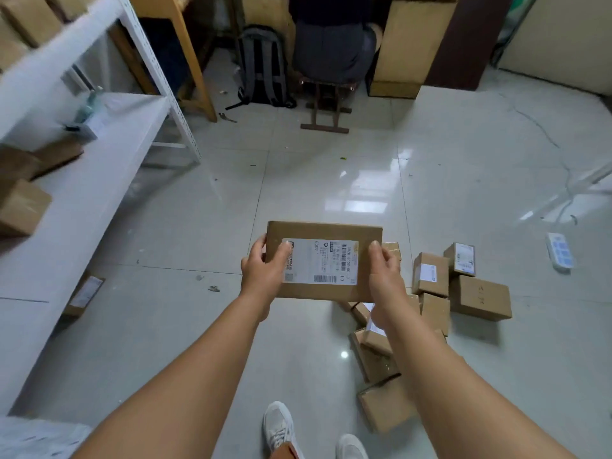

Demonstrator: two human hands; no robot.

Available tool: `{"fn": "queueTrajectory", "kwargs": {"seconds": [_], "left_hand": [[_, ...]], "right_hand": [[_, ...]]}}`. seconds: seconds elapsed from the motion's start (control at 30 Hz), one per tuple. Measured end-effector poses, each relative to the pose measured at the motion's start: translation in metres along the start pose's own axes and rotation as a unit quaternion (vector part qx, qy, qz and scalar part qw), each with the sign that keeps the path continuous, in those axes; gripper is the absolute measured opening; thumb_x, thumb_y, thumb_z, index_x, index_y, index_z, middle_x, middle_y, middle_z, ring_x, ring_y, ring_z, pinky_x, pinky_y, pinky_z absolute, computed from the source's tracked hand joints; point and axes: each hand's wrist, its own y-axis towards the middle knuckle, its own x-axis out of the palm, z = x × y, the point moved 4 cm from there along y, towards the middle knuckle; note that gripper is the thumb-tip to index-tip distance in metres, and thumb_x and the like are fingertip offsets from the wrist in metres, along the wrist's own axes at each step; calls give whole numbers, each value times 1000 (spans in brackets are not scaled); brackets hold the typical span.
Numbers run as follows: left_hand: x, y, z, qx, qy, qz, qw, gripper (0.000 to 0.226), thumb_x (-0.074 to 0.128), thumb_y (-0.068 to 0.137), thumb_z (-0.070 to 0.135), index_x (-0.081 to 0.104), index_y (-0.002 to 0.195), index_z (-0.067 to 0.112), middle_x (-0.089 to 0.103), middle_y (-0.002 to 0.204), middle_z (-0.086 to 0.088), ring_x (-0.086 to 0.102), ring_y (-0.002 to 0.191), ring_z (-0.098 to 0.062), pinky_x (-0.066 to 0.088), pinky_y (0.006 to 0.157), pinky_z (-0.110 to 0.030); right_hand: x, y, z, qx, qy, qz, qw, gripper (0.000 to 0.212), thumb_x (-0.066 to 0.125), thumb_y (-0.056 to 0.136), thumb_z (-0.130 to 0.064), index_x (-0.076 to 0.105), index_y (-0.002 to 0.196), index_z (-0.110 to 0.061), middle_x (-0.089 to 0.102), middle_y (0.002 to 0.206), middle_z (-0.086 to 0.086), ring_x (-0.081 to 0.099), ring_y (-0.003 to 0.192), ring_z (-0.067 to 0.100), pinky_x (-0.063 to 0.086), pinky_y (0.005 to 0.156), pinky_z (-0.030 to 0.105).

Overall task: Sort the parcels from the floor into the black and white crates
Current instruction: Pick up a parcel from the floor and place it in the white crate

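In the centre of the frame, both hands are holding 1 flat cardboard parcel [324, 260] up above the tiled floor [198, 226]. The left hand [265, 271] is gripping the parcel's left edge, its thumb lying on top at the corner of the white shipping label [320, 262] and its fingers curling underneath. The right hand [385, 271] is gripping the right edge the same way, thumb pressing on top beside the label, fingers hidden below. The label is facing up toward the camera, with barcodes along it.

At the lower right of the frame, a pile of parcels [430, 309] is lying on the floor, partly hidden behind the right forearm; some are showing white labels. A white power strip [559, 256] is lying on the floor at the right edge. Along the left side, white shelving [82, 200] is carrying a few cardboard boxes [20, 207]. At the top centre, a person is sitting on a stool [326, 107], a grey backpack [263, 67] standing just beside it. At the bottom centre, 2 white shoes [280, 429] are showing.
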Motion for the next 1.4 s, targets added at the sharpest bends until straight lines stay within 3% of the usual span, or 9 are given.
{"fn": "queueTrajectory", "kwargs": {"seconds": [0.07, 0.23, 0.4, 0.6, 0.73, 0.83, 0.93, 1.17, 1.4], "left_hand": [[0, -13, 7, -7, -32, 11, 999, 48, 56, 83, 58, 42, 123, 36, 57, 121, -7, 62, 101, -21, 55, 87, -47], [6, -49, 19, -13, -77, 58, 995, 43, 51, 89, 55, 40, 111, 19, 61, 105, -8, 62, 88, -18, 54, 71, -34], [8, -85, 21, -11, -80, 121, 989, 50, 47, 90, 57, 40, 107, 11, 59, 99, -11, 61, 82, -19, 52, 64, -31], [-1, -121, 15, 13, -107, 144, 984, 36, 47, 95, 33, 46, 129, 22, 61, 107, -4, 60, 87, -15, 46, 59, -25], [-18, -142, 13, 24, -135, 162, 977, 42, 50, 92, 12, 45, 132, 21, 57, 119, 1, 55, 100, -15, 41, 72, -23], [-39, -158, 10, 33, -146, 170, 974, 42, 52, 89, 2, 43, 126, 20, 57, 121, -1, 55, 103, -14, 41, 82, -25], [-63, -174, 6, 38, -183, 186, 965, 34, 62, 89, 14, 42, 116, 20, 58, 112, -2, 58, 99, -14, 46, 81, -26], [-114, -211, -14, 74, -248, 273, 927, 27, 69, 86, 20, 46, 100, 23, 61, 107, -3, 62, 90, -14, 50, 81, -29], [-175, -267, -22, 137, -253, 342, 894, 32, 65, 89, 16, 47, 115, 19, 60, 107, 3, 60, 95, -11, 48, 76, -23]], "right_hand": [[-6, -8, -6, 4, -8, -19, 1000, 65, 43, 67, -83, 45, 119, -44, 45, 133, 5, 47, 117, 24, 43, 95, 42], [-34, -22, -20, 4, 23, -57, 998, 48, 44, 88, -65, 37, 114, -26, 50, 98, 0, 48, 75, 8, 38, 56, 29], [-48, -34, -24, -16, 21, -91, 996, 66, 45, 85, -69, 49, 122, -15, 60, 102, 3, 54, 76, 9, 37, 56, 26], [-50, -49, -32, -40, -36, -124, 991, 37, 44, 96, -39, 46, 112, -6, 50, 88, 6, 50, 73, 14, 37, 59, 27], [-44, -63, -31, -53, -38, -164, 984, 31, 43, 94, -26, 46, 124, -20, 51, 102, 0, 46, 96, 18, 34, 81, 33], [-31, -82, -33, -62, -28, -203, 977, 36, 51, 93, -41, 42, 121, -21, 50, 109, -1, 44, 104, 19, 35, 86, 33], [-13, -99, -32, -69, -19, -226, 971, 50, 56, 86, -57, 44, 115, -18, 51, 118, 4, 49, 110, 21, 41, 96, 38], [22, -152, -27, -102, 4, -263, 959, 41, 53, 91, -50, 44, 111, -15, 52, 107, 1, 48, 101, 18, 40, 86, 34], [51, -227, -16, -146, -5, -310, 940, 38, 50, 94, -49, 43, 113, -17, 48, 98, -4, 46, 85, 8, 36, 68, 22]]}}
